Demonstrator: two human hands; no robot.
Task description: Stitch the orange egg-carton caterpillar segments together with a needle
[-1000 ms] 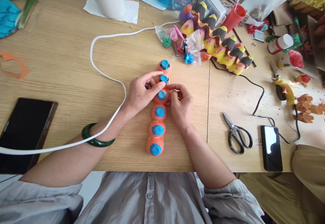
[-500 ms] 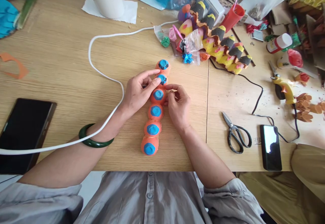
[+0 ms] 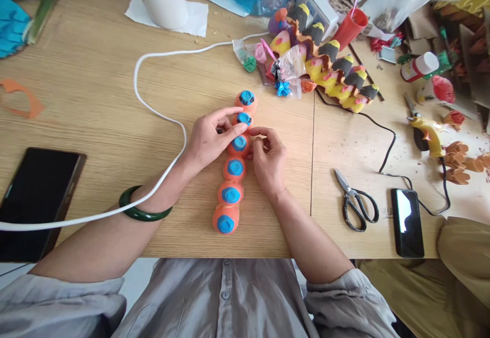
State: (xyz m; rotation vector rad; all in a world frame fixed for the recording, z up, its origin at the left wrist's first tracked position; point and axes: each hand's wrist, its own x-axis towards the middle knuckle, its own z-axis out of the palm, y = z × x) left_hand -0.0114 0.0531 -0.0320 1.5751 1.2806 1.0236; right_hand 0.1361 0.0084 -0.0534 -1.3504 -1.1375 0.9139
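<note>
A strip of several joined orange bumps, each topped with a blue patch, lies lengthwise in front of me. Black marks show on the two farthest patches. My left hand holds the strip from the left, its thumb and index finger around the second bump from the far end; something small and dark shows beneath its fingers. On the right side, my right hand has curled fingers, with index finger and thumb at the strip's edge by the third bump. Whether those fingertips pinch anything is hidden.
A white cable crosses over my left forearm. Scissors and a phone lie at right, a dark tablet at left. Painted carton strips, small bags and a red cup stand farther back.
My left thumb has shifted slightly right and down, off the second blue patch, which now shows more. My right hand looks nearly the same.
</note>
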